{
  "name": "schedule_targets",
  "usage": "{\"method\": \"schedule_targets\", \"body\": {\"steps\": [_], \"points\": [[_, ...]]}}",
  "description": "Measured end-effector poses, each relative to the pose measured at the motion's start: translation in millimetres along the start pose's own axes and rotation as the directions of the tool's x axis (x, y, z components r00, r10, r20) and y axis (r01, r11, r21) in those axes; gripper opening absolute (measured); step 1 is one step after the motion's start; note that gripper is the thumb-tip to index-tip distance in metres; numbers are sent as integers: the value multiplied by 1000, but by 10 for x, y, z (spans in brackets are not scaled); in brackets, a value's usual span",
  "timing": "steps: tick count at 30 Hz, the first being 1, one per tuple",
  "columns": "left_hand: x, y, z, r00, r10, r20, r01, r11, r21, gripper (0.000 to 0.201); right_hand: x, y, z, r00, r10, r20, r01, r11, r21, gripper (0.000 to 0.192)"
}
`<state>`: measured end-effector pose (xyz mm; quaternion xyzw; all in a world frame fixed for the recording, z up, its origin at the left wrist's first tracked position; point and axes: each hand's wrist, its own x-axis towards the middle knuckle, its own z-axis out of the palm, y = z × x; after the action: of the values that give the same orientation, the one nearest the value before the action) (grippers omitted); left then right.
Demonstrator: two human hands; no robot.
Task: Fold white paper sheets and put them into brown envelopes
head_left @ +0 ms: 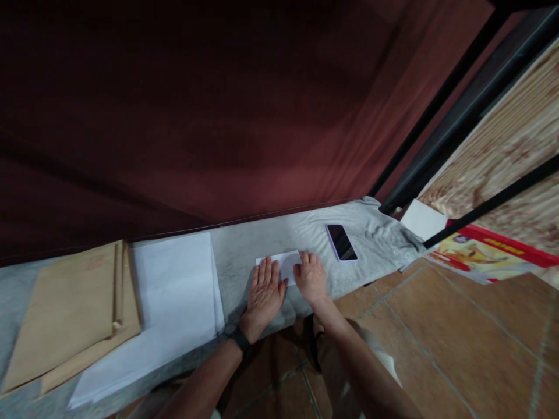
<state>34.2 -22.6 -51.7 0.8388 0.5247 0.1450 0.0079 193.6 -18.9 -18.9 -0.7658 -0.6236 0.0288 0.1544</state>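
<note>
A small white piece of paper (288, 266), which looks folded, lies on the grey cloth in front of me. My left hand (264, 290) rests flat on its left part, fingers stretched out and pressed down. At the paper's right edge is my right hand (311, 277), its fingers curled and its thumb against the paper; the fingertips are partly hidden. A phone (342, 242) with a dark screen and a pale purple edge lies to the right of my right hand.
Large white sheets (174, 302) and brown paper envelopes (74, 308) lie to the left on the grey cloth (238, 244). Dark red fabric (218, 128) hangs behind. Black metal bars (437, 105), a white box (423, 219) and a colourful printed package (484, 256) are at right, above the tiled floor (437, 326).
</note>
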Motion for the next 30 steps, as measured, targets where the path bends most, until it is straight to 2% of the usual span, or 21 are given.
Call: {"method": "schedule_targets", "body": {"steps": [2,6,11,16,21,30], "points": [[3,-1,-1,1000,7,9,-7,1000,10,63,16,-33,17,997,-73,-14,73,997,39,43],[9,-15,15,1000,3,21,-4,1000,31,62,25,-89,103,962,-270,46,260,952,163,43],[7,-72,61,999,34,28,-34,999,21,59,-83,-120,225,926,-361,116,348,930,119,48],[3,-91,64,1000,20,16,-20,1000,9,58,-161,-92,267,923,-368,111,364,930,53,50],[-9,-105,37,999,-29,12,29,999,30,59,-169,-33,287,949,-304,78,303,953,32,52],[-88,-269,42,996,-76,-35,77,997,30,63,-160,151,287,972,-234,32,234,972,-9,58]]}}
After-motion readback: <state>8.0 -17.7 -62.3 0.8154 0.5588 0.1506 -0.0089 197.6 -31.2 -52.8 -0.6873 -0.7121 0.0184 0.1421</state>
